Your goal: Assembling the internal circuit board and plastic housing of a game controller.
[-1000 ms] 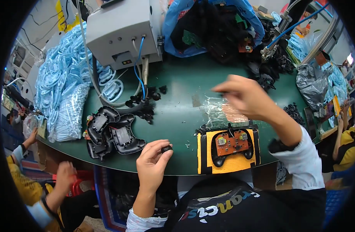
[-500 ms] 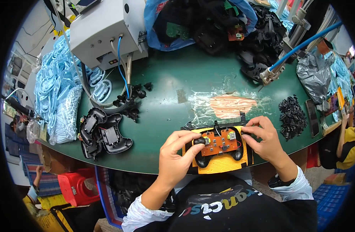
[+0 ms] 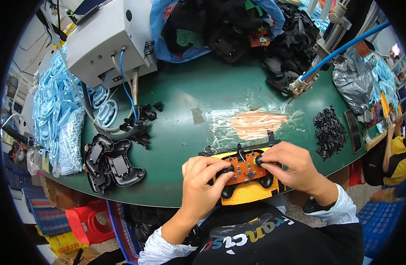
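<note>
Your right hand (image 3: 292, 164) has moved over the gamepad circuit board (image 3: 245, 171), pinching its right thumbstick cap (image 3: 259, 160); your left hand (image 3: 201, 180) grips its left cap (image 3: 230, 168). Fitting seems underway, calling for even pressure.

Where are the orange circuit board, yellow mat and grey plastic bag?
Orange circuit board (image 3: 246, 169), head view: its middle.
Yellow mat (image 3: 247, 194), head view: its bare lower part.
Grey plastic bag (image 3: 353, 83), head view: its crumpled middle.

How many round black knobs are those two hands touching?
2: one knob at the left hand, another knob at the right hand, both over the orange board. More may be hidden.
</note>
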{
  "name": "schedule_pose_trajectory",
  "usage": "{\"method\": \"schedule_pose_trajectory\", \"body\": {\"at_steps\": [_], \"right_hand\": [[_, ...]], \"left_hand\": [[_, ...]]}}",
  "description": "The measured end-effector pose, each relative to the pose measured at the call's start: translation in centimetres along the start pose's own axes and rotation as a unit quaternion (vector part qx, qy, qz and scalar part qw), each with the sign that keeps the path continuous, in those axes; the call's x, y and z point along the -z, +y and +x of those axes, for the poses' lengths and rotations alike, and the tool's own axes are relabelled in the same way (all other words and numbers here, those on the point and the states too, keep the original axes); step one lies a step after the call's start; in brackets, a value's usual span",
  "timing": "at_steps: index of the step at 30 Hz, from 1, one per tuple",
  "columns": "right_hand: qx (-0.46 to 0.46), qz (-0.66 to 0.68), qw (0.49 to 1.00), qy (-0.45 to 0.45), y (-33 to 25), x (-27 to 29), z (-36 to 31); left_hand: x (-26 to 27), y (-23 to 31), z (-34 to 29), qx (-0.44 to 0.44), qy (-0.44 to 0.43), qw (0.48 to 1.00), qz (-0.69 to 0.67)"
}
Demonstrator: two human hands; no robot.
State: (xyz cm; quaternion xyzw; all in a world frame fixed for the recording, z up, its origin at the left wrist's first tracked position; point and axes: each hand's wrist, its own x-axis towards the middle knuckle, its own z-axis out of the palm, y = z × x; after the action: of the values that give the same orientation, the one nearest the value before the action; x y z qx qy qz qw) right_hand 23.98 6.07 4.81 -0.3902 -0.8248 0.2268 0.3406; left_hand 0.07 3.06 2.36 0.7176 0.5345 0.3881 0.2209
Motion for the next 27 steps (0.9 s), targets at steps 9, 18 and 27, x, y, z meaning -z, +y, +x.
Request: {"method": "schedule_pose_trajectory", "body": {"at_steps": [9, 18, 27], "right_hand": [[0.010, -0.011, 1.000, -0.012, 0.4, -0.5, 0.5], [0.034, 0.000, 0.996, -0.087, 0.6, 0.5, 0.9], [0.009, 0.006, 0.996, -0.088, 0.4, 0.5, 0.9]], "left_hand": [[0.0, 0.3, 0.6, -0.022, -0.003, 0.999, 0.027], [0.5, 0.7, 0.7, -0.011, -0.046, 0.999, 0.012], [0.6, 0.7, 0.5, 0.008, -0.058, 0.998, -0.007]]}}
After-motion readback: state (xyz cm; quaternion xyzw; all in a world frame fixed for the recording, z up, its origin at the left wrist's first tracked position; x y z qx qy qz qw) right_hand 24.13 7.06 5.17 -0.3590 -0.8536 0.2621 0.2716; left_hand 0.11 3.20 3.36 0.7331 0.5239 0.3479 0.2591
